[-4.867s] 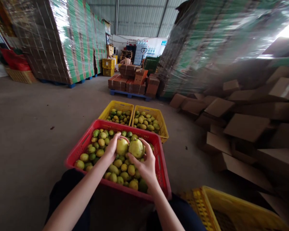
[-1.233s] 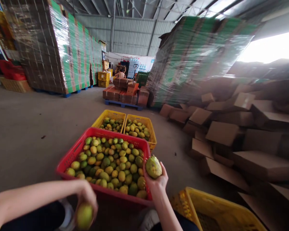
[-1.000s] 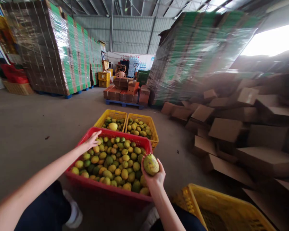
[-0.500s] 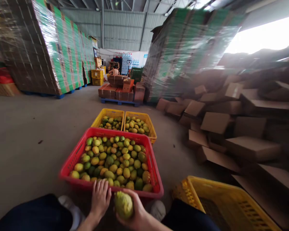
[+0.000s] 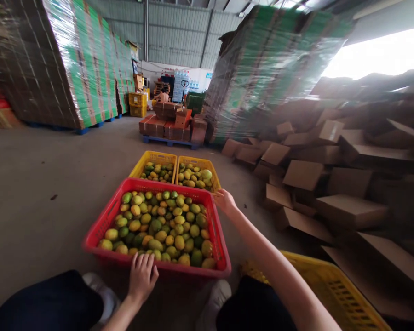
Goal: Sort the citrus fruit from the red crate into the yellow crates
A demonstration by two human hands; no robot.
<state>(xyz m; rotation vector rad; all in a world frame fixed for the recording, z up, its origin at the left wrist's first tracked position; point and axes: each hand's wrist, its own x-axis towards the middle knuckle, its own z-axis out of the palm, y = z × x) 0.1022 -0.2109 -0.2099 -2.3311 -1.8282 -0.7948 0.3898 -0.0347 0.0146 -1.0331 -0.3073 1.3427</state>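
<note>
In the head view, my left hand [image 5: 143,275] rests at the near rim of a red crate [image 5: 224,248], its fingers stretched over the edge and holding nothing. Oval green and yellow fruits [image 5: 165,225], whose exact kind I cannot tell, fill this crate. My right hand [image 5: 225,202] reaches forward past the red crate's far right corner, with nothing seen in its loosely extended fingers. Just beyond it is the right yellow crate [image 5: 216,177], also holding fruits. One larger, pale green fruit [image 5: 206,174] lies on top there, apart from my hand. The left yellow crate [image 5: 143,158] holds similar fruits.
Another yellow crate [image 5: 334,294] stands by my right leg, partly behind my forearm. Brown cardboard boxes [image 5: 303,174] lie heaped on the right. A blue pallet [image 5: 169,141] bears cartons ahead. Wrapped green stacks [image 5: 96,69] rise on both sides. A person [image 5: 163,96] is far back.
My right hand has moved forward from the red crate's near side and let go of the fruit. A pale green fruit now lies in the right yellow crate. My left hand stays at the red rim.
</note>
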